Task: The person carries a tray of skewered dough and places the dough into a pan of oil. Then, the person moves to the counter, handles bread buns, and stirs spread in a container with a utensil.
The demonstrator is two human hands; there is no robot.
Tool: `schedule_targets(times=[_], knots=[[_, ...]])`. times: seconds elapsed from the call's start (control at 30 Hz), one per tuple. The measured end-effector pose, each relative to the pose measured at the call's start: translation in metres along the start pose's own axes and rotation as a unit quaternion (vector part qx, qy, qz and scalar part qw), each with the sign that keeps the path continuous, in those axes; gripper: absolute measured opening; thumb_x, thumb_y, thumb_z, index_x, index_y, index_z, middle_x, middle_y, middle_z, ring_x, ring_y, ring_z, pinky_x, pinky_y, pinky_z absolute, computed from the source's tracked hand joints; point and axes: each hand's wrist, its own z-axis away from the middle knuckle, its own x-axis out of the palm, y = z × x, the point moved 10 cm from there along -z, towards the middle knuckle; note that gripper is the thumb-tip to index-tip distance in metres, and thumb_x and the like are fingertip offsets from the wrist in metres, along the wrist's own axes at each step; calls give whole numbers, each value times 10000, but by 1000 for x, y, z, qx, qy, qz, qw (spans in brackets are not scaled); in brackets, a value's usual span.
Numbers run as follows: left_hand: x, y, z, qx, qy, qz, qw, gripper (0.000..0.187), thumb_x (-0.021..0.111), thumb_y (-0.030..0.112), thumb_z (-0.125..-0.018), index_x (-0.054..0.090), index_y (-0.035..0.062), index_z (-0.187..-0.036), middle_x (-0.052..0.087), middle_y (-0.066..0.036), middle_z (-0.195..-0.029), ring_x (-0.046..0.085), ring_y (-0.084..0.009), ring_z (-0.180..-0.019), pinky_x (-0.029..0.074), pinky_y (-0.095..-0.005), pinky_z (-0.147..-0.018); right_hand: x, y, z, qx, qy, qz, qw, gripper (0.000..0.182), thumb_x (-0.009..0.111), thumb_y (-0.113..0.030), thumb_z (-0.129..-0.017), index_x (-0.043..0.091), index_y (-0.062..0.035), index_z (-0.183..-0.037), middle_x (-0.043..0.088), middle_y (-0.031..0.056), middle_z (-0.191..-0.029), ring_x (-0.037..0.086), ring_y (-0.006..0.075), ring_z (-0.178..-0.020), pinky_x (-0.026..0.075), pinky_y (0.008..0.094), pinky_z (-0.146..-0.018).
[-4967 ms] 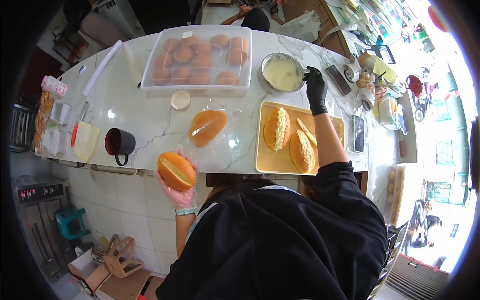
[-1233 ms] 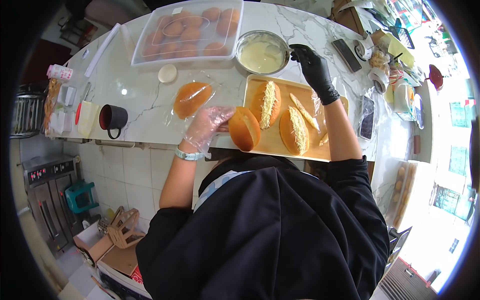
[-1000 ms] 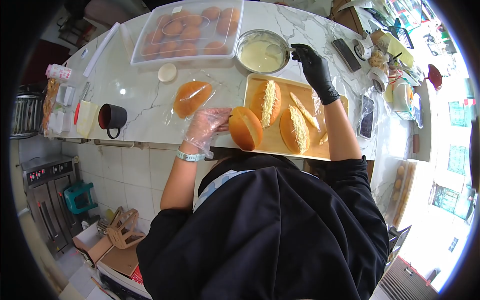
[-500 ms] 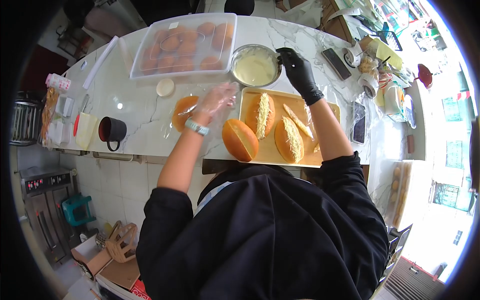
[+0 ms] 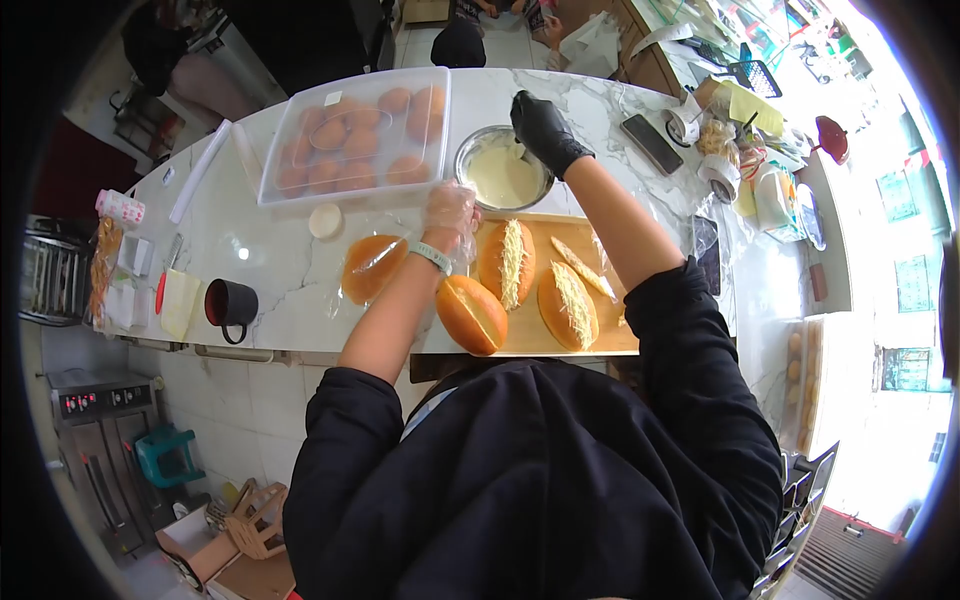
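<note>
A metal bowl (image 5: 548, 190) of pale cream stands behind the wooden tray (image 5: 625, 342). My right hand (image 5: 545, 132), in a black glove, is closed above the bowl's right rim. What it grips is mostly hidden; a cream-coated tip shows below it. My left hand (image 5: 452, 212), in a clear plastic glove, has its fingers bent at the bowl's near left rim. Below that hand a split bun (image 5: 472, 315) rests at the tray's left edge. Two buns topped with pale shreds, a left one (image 5: 508, 265) and a right one (image 5: 568, 305), lie on the tray beside a narrow pale-yellow piece (image 5: 583, 268).
A lidded plastic box (image 5: 355, 135) of round buns stands at the back left. A wrapped bun (image 5: 372, 268), a white round lid (image 5: 325, 221) and a dark mug (image 5: 231, 308) are on the left. Phones lie right, one black phone (image 5: 652, 145) behind my right arm.
My right hand has closed and moved left over the bowl. My left hand has drawn in to the bowl's near left rim. The whole view has shifted slightly with my head.
</note>
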Motion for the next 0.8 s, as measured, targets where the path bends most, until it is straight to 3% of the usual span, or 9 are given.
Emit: schedule_targets(times=[0.13, 0.23, 0.37, 0.5, 0.53, 0.63, 0.67, 0.77, 0.8], knots=[[0, 3, -8, 8, -27, -51, 998, 50, 508, 55, -783, 495, 7, -789, 534, -62, -601, 529, -133, -472, 426, -239, -436, 18, -40, -6, -167, -72, 1, 983, 121, 454, -90, -815, 532, 1, -831, 576, 210, -712, 576, 361, -680, 458, 413, -612], [0, 6, -11, 22, -49, -67, 996, 73, 522, 70, -802, 503, 1, -817, 549, -69, -623, 543, -138, -491, 436, -239, -446, 29, -79, 10, -352, -93, 43, 930, 121, 451, -77, -821, 535, -7, -871, 578, 192, -740, 574, 346, -719, 461, 387, -634], [5, -7, -12, -2, -127, -3, 992, 136, 505, 87, -818, 526, -13, -908, 579, -87, -666, 559, -139, -506, 440, -237, -418, 32, -95, 38, -352, -192, -12, 916, 178, 469, -81, -809, 534, -26, -965, 597, 157, -869, 583, 308, -770, 467, 346, -668], [-3, -2, 8, -9, -105, 7, 994, 159, 530, 105, -830, 510, -11, -935, 600, -94, -761, 596, -163, -591, 467, -252, -471, 9, -83, 47, -307, -247, -31, 918, 297, 475, 20, -746, 527, -27, -1035, 595, 133, -901, 604, 236, -773, 482, 313, -705], [-6, -3, 12, -5, -86, 28, 996, 169, 528, 107, -832, 508, -14, -948, 601, -95, -772, 599, -165, -606, 473, -254, -481, -8, -78, 47, -298, -224, -153, 915, 215, 458, -41, -832, 547, -18, -1026, 589, 103, -865, 596, 166, -742, 475, 284, -716], [-14, -3, 14, -13, -11, 77, 997, 183, 528, 111, -835, 510, -17, -964, 602, -96, -797, 606, -171, -651, 490, -266, -526, -18, -43, 39, -185, -193, -165, 949, 239, 473, -19, -797, 551, -11, -1023, 586, 100, -849, 590, 163, -729, 477, 285, -725], [-17, -4, 14, -18, 18, 92, 995, 185, 528, 113, -835, 511, -17, -965, 602, -97, -804, 608, -173, -667, 496, -271, -544, -14, -34, 36, -184, -191, -150, 952, 354, 446, 86, -713, 554, -30, -1029, 573, 118, -966, 603, 220, -785, 485, 292, -740], [-13, -20, -4, -5, -5, 147, 989, 176, 528, 104, -831, 513, -20, -955, 599, -105, -811, 606, -175, -684, 504, -284, -585, -9, -58, 42, -327, -135, -35, 935, 299, 471, 26, -736, 578, -48, -1006, 588, 127, -973, 592, 267, -829, 474, 323, -759], [-10, -23, -7, -7, -16, 150, 988, 173, 527, 99, -830, 512, -25, -949, 598, -110, -811, 604, -180, -687, 505, -288, -592, -4, -57, 42, -321, -131, -26, 938, 274, 482, -29, -751, 589, -68, -1001, 594, 130, -976, 574, 297, -864, 460, 350, -775]])
